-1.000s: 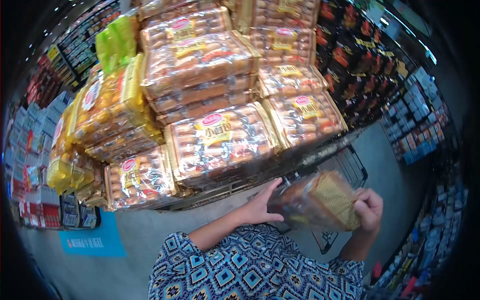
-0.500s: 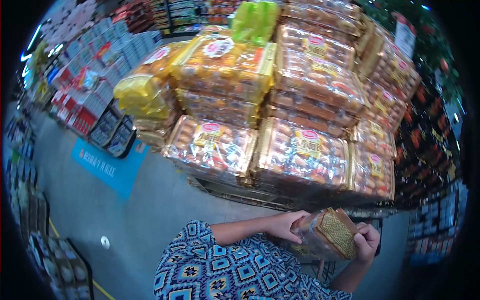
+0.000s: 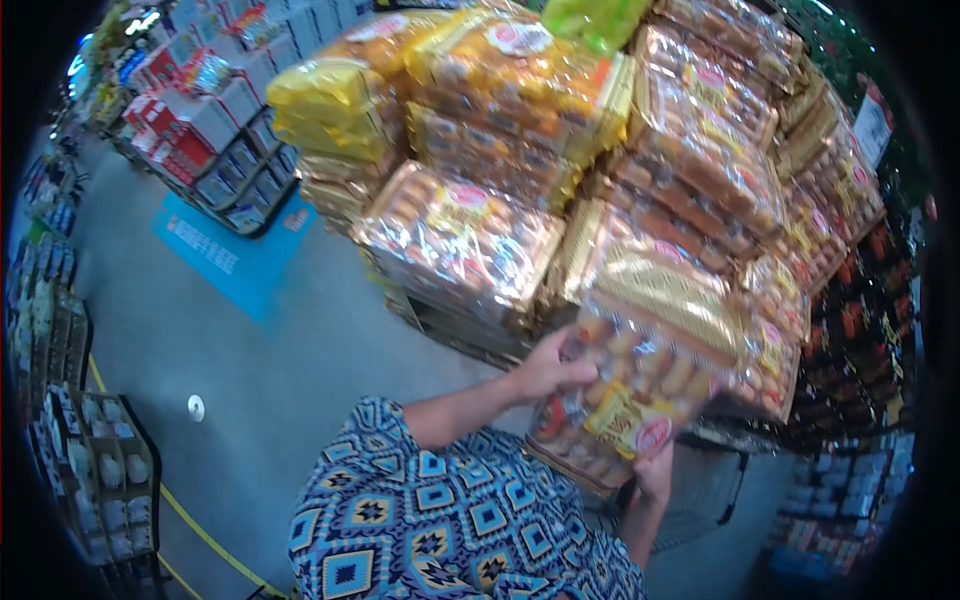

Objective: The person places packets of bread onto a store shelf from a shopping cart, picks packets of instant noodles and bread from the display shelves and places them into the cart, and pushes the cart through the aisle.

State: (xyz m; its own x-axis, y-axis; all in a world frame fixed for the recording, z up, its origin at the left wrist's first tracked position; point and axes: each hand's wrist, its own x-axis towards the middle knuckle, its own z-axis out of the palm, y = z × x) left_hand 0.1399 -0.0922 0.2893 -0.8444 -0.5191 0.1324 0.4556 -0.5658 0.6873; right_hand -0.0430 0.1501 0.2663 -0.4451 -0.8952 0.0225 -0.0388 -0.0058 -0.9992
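Observation:
A clear plastic pack of small bread rolls [image 3: 640,385] with gold ends and a yellow-and-pink label is held in front of my body, its label side facing up and turned upside down to me. My left hand [image 3: 558,368] grips its left edge, thumb on top. Lower down, my right hand [image 3: 655,474] holds the edge near the label, with part of its fingers hidden under the pack. The far end of the pack overlaps the front of a stack of similar bread packs [image 3: 460,225].
Yellow bread packs [image 3: 520,75] and a green bag [image 3: 597,22] top the display. A shopping cart [image 3: 705,490] stands below the pack on the right. Boxed goods [image 3: 200,120] are at the upper left, shelves [image 3: 110,480] at the lower left. A blue floor sign [image 3: 230,250] lies on the floor.
The bread pack has turned from its patterned gold end to its label side and moved up toward the stack. Both hands still hold it. The view has shifted.

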